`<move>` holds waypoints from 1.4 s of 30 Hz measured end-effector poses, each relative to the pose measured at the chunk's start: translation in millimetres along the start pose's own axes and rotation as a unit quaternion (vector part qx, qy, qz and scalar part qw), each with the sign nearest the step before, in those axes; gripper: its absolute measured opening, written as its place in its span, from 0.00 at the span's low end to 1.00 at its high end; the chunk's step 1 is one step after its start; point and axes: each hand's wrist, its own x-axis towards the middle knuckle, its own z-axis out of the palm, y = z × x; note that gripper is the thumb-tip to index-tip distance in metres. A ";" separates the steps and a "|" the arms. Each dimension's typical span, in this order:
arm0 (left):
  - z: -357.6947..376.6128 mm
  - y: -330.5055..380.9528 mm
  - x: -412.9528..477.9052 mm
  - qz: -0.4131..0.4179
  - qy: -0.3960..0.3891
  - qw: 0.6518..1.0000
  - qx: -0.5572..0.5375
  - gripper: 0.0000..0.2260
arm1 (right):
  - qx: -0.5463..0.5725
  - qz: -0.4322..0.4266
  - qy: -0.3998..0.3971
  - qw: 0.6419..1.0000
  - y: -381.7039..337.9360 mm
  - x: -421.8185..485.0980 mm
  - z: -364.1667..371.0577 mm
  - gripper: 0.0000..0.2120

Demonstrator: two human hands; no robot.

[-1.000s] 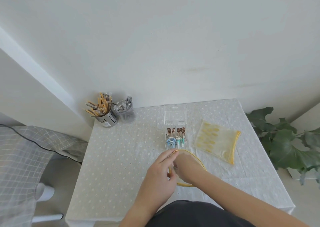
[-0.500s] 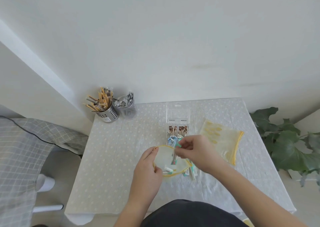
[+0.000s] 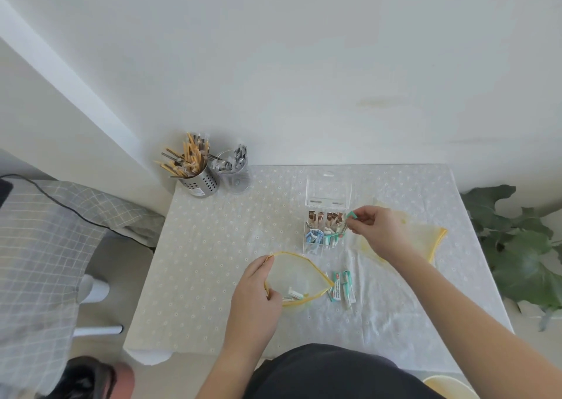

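Head view: our left hand [image 3: 255,295] pinched the yellow rim of the mesh pouch [image 3: 299,277], thumb & fingers keeping its mouth spread, near the table's front edge. Our right hand [image 3: 375,231] pinched one green sachet [image 3: 349,219] betw. thumb & fingertips, just above the clear box [image 3: 314,248]. Loose sachets [image 3: 342,289] lay just beside the pouch, right side; one more lay inside it.

Risks, as we judged:
1. The sachet hung tilted in a light pinch, so it could snag a divider or drop into the adjacent blue compartment.
2. The box looked light, w/ its lid open toward the wall, so a wrist nudge could shift it.
3. A slack left grip would let the pouch mouth collapse.

Surface: pale dotted cloth [image 3: 213,262], wrinkled. Rear left were a steel holder [image 3: 200,183] w/ sticks and a clear cup [image 3: 235,179]. A second pouch [image 3: 425,237] lay under the right wrist. Room: white wall [image 3: 304,64] behind, plant [image 3: 517,255] at right, grey checked fabric [image 3: 45,231] at left.
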 end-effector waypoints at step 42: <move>9.1 -14.1 4.7 -0.004 -0.003 1.000 -0.001 0.27 | -0.495 0.065 -0.056 0.865 18.8 33.1 71.5 0.18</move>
